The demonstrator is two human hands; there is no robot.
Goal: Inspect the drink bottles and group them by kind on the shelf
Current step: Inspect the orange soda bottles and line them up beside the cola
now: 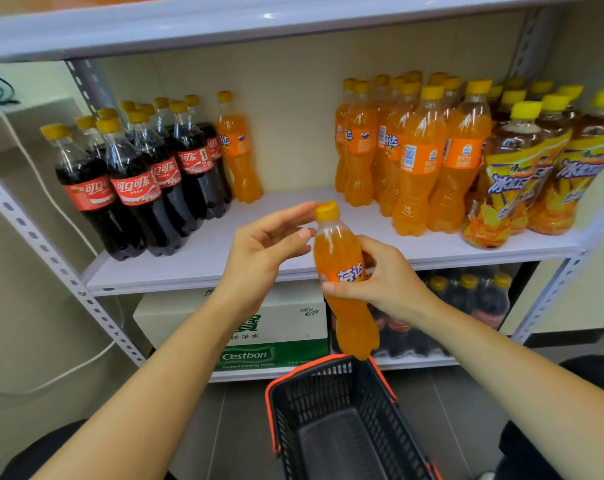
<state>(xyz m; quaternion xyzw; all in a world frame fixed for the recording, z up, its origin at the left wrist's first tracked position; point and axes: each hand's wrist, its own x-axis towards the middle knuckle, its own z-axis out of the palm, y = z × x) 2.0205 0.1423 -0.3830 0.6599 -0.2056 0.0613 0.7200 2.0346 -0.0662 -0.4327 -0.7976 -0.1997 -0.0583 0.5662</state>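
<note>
My right hand (380,282) grips an orange soda bottle (345,306) around its label, holding it upright in front of the shelf (203,261). My left hand (266,254) is open beside the bottle's neck, fingertips close to the yellow cap (326,211). On the shelf, several cola bottles (137,181) stand at the left, with a lone orange soda bottle (238,150) next to them. A group of orange soda bottles (407,150) stands right of the middle. Iced tea bottles (535,161) fill the far right.
A black basket with an orange rim (345,427) sits on the floor below my hands. The lower shelf holds a white and green water carton (276,330) and wrapped cola bottles (466,299). An upper shelf board (259,26) runs overhead. A white cable (34,168) hangs at left.
</note>
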